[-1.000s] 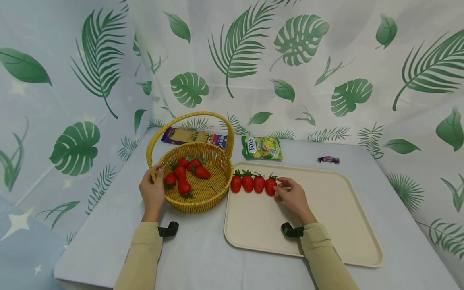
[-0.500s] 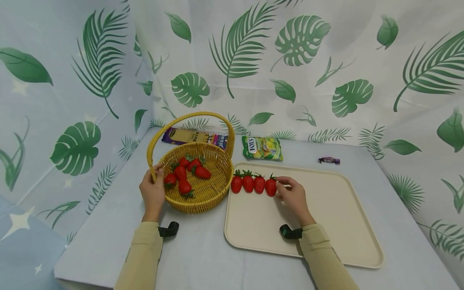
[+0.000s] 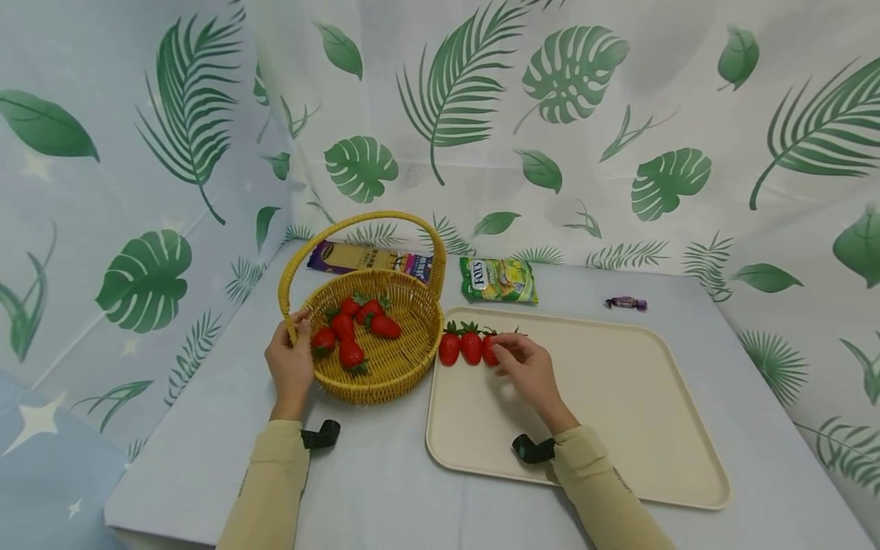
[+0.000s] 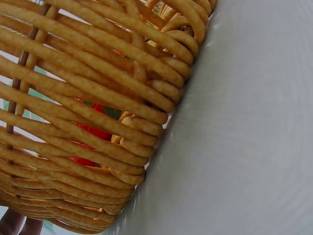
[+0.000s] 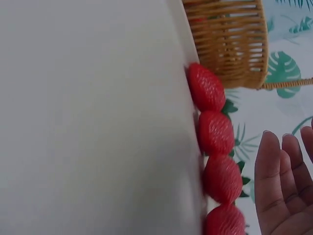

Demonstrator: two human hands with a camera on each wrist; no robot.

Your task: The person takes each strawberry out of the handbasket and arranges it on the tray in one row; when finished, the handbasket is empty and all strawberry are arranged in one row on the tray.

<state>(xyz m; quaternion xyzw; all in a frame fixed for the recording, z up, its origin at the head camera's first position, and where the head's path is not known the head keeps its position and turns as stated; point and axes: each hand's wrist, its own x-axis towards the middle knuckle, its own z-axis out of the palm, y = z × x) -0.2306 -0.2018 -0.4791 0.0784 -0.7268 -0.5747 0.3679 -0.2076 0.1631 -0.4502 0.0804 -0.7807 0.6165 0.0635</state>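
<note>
A yellow wicker basket (image 3: 426,367) with several red strawberries (image 3: 352,354) inside stands left of the tray. My left hand (image 3: 291,365) grips its rim at the left foot of the handle. In the left wrist view, the woven wall (image 4: 88,127) fills the left half and fingertips (image 4: 30,226) show at the lower corner. Along the tray's upper left edge lies a row of strawberries (image 3: 450,349). My right hand (image 3: 529,372) hovers over the row's right end and hides the last strawberry in the head view. Its fingers (image 5: 268,166) hold nothing in the right wrist view, just beside the row (image 5: 216,132).
The beige tray (image 3: 605,428) lies on the cloth-covered table (image 3: 378,473). Behind the basket is a purple and tan packet (image 3: 371,257). A green candy bag (image 3: 498,280) and a purple wrapped candy (image 3: 626,303) lie beyond the tray. Leaf-patterned cloth walls stand behind.
My right hand has let go of the rightmost strawberry and moved left and up over the row. The left hand and the basket have stayed in place.
</note>
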